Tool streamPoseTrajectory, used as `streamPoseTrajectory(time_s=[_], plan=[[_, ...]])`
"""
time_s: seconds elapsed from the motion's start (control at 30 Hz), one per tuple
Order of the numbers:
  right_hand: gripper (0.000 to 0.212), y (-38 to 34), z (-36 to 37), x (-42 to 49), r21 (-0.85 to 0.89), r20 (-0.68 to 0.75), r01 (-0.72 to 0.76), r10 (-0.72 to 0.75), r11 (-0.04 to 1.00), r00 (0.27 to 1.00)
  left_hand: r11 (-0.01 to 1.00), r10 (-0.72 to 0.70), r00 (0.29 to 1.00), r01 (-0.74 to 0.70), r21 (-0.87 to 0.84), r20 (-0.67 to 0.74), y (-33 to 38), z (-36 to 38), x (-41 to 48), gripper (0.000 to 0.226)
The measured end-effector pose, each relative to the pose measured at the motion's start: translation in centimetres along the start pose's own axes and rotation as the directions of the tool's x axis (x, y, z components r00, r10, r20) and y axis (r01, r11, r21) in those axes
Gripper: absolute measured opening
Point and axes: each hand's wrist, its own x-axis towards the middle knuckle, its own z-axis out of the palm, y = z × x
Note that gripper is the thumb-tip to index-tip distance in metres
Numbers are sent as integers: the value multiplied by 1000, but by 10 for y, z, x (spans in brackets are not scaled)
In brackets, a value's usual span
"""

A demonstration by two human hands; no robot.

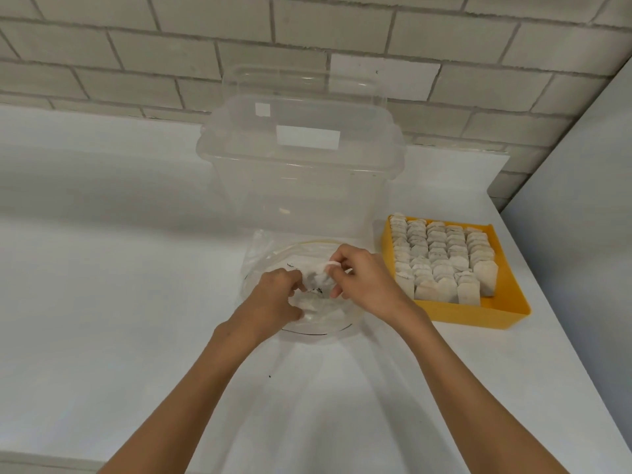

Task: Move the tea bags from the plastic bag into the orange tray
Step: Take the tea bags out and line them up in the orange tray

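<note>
A clear plastic bag [273,258] lies on the white counter in front of me, with a few pale tea bags showing inside. My left hand [273,299] grips the bag's near left part with curled fingers. My right hand [359,278] pinches a white tea bag [323,271] between thumb and fingers just above the bag. To the right sits the orange tray [478,313], holding several rows of upright tea bags [441,258].
A tall clear plastic container [301,172] with a lid stands right behind the bag. The white counter [119,268] stretches left and toward me. A tiled wall [171,53] backs the counter, and a grey wall [588,165] rises on the right.
</note>
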Motion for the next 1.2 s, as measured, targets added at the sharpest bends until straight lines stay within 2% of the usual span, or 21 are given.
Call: streamPoseTrajectory(time_s=[0.13, 0.3, 0.47, 0.67, 0.97, 1.2], plan=[[7, -5, -5, -1, 148, 17, -45, 43, 988, 999, 999, 35, 997, -33, 33, -69, 4, -1, 2, 10], [7, -10, -21, -8, 414, 58, -114, 99, 903, 993, 990, 29, 971, -60, -126, -237, 17, -30, -4, 6], [11, -10, -35, -14, 528, 77, -120, 93, 841, 993, 948, -31, 963, -56, -313, -268, 25, -50, -6, 10], [15, -10, -44, -14, 435, 14, -64, 64, 898, 998, 927, -59, 962, -48, -373, -268, 31, -54, -4, 12], [2, -17, -72, -9, 185, -159, 14, 16, 983, 987, 925, 20, 968, -114, -363, -251, 49, -53, 7, 10], [9, -20, -124, -12, 122, -187, -19, 42, 992, 981, 903, 88, 968, -177, -392, -233, 74, -52, 19, 6]])
